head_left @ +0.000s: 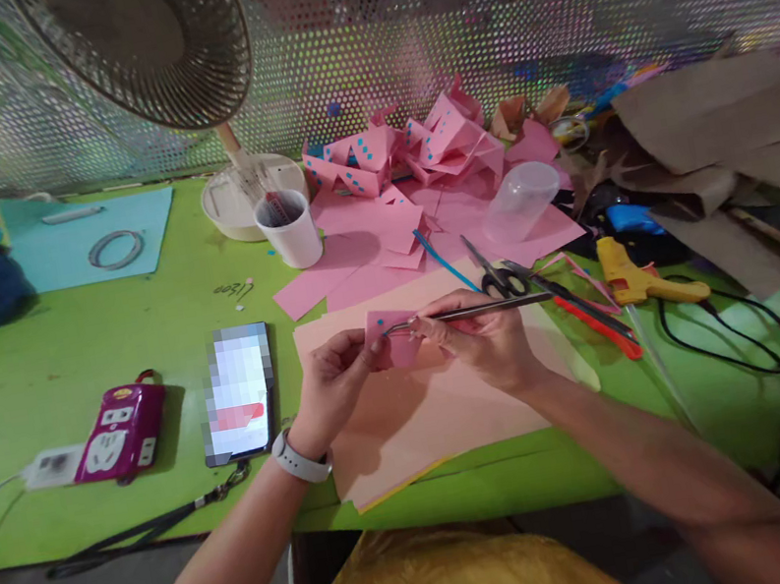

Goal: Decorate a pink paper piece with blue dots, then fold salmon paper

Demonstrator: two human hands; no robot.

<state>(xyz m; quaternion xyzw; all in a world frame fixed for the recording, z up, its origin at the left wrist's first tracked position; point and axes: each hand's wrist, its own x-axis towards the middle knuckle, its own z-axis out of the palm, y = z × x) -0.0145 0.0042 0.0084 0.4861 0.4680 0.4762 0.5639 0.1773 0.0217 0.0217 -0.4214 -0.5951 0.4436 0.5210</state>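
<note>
My left hand (336, 381) pinches the left edge of a small pink paper piece (401, 355), which carries a blue dot near its top. In my right hand (488, 340) is a pair of metal tweezers (483, 309), held nearly level, with the bent tip touching the paper near my left thumb. Whether the tip grips a small blue bit is too small to tell. Both hands are above a stack of pale peach sheets (398, 430). Behind them lie black scissors (502, 278) and a thin blue strip (449, 260).
A white cup (291, 234), a fan (144, 34) and folded pink papers (375, 160) stand behind. At left are a phone (239, 397) and purple power adapter (121, 432); at right, a yellow glue gun (634, 276), red-handled cutter (597, 327) and black cables (767, 358).
</note>
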